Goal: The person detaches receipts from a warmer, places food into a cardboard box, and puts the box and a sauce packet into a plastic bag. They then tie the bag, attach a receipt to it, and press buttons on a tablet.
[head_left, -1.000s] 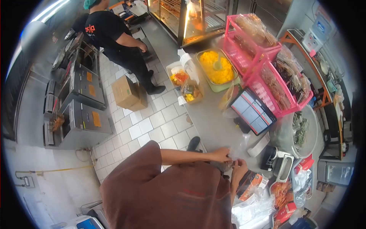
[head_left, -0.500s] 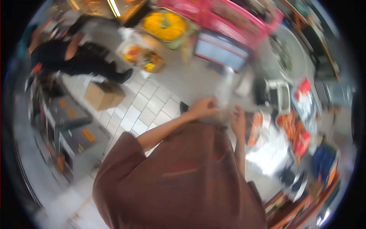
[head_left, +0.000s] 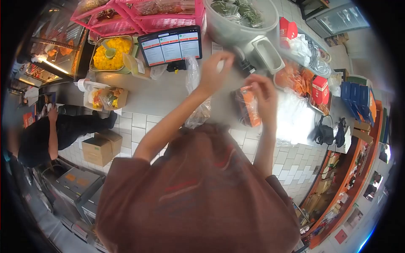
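Observation:
Blurred by motion, my left hand (head_left: 216,72) is raised over the counter between the tablet and the black printer-like device, its fingers curled towards the thumb. A pale spot shows inside the curl, too smeared to name. My right hand (head_left: 265,95) hovers beside an orange-and-clear packet (head_left: 249,106), fingers bent but apart, with nothing visible in them. Under my left forearm lies a long clear plastic bag (head_left: 198,110) with something inside that I cannot make out. A black device (head_left: 244,63) sits between my hands, further back.
Behind my hands stand a tablet (head_left: 172,47), pink baskets (head_left: 177,22) and a clear tub (head_left: 240,34) of bagged greens. A metal pan (head_left: 270,55) sits to the right, a tray of yellow food (head_left: 112,54) to the left. A person (head_left: 38,141) works further left, near a cardboard box (head_left: 101,147).
My view has swung to the right. My hands, earlier close together near the clear plastic at my front, are now further forward and apart over the counter.

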Demonstrator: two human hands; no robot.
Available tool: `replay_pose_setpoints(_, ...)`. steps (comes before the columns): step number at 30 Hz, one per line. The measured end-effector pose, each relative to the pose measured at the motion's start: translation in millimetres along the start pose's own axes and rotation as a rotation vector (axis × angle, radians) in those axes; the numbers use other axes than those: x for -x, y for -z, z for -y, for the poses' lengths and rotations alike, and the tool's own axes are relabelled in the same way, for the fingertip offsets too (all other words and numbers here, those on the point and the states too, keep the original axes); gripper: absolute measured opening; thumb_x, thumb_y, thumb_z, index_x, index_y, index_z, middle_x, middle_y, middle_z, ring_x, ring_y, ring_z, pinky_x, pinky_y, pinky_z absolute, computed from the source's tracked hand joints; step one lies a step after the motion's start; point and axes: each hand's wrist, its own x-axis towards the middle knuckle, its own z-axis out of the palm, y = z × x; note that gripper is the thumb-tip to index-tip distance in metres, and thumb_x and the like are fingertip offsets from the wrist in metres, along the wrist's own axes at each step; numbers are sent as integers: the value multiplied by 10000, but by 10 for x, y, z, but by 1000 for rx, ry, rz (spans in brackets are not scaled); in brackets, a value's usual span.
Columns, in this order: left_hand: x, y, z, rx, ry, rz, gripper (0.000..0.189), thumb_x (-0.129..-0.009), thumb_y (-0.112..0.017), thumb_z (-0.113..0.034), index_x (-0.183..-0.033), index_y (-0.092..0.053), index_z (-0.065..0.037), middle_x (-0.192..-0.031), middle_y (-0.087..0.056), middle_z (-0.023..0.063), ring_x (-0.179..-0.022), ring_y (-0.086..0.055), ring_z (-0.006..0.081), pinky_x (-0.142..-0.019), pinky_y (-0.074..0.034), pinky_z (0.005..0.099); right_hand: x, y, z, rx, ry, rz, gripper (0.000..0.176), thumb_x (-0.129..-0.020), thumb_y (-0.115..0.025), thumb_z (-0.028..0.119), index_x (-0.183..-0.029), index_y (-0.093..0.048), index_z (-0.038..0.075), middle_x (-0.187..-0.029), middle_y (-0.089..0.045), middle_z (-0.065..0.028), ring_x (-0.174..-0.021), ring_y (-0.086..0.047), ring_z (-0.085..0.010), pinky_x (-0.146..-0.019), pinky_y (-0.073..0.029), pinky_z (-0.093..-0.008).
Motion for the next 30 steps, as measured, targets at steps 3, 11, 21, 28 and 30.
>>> replay_pose_setpoints(3, -491, -788, 1027, -305, 223, -255, 416, -845, -711, -306, -1154, -625, -40, -1143, -645, 146, -1060, -620, 330, -918, -481, 433, -356, 329, 161, 74, 38, -119, 205, -983, -600, 118, -1149, -643, 6, -1032, -690, -80, -951, -665, -167, -850, -508, -288)
replay_pose_setpoints(11, -539, -861, 1832, -888, 827, -486, 524, -807, -746, -374, -1185, -564, -61, -1161, -653, 140, -1140, -600, 343, -942, -437, 526, -1028, 1032, -1457, 685, -84, 236, 545, -921, -662, 355, -1333, -545, 16, -1286, -614, -198, -1102, -643, -300, -928, -496, -361)
replay_pose_setpoints(21, -130, -536, 968, 116, 446, -394, 76, -884, -599, -86, -920, -630, -26, -866, -664, 40, -800, -593, 111, -756, -462, 289, -1346, 953, -1735, 316, -659, 264, 254, -892, -722, 309, -910, -687, 58, -863, -658, -20, -708, -566, -72, -637, -461, -239)
replay_pose_setpoints(28, 273, 14, -149, 507, 342, -379, 102, -939, -569, -74, -960, -653, -21, -853, -659, -7, -748, -561, 16, -667, -438, 185, -1003, 1304, -1949, 225, -397, 133, 268, -870, -735, 302, -851, -704, 36, -779, -705, -83, -715, -650, -177, -703, -505, -325)
replay_pose_setpoints(30, 310, 140, -374, 511, 383, -356, 105, -943, -579, -88, -967, -655, -19, -853, -662, -8, -745, -566, 19, -664, -444, 186, -957, 1273, -2018, 702, -277, 80, 312, -848, -747, 306, -847, -725, -6, -735, -696, -145, -744, -686, -225, -728, -514, -387)
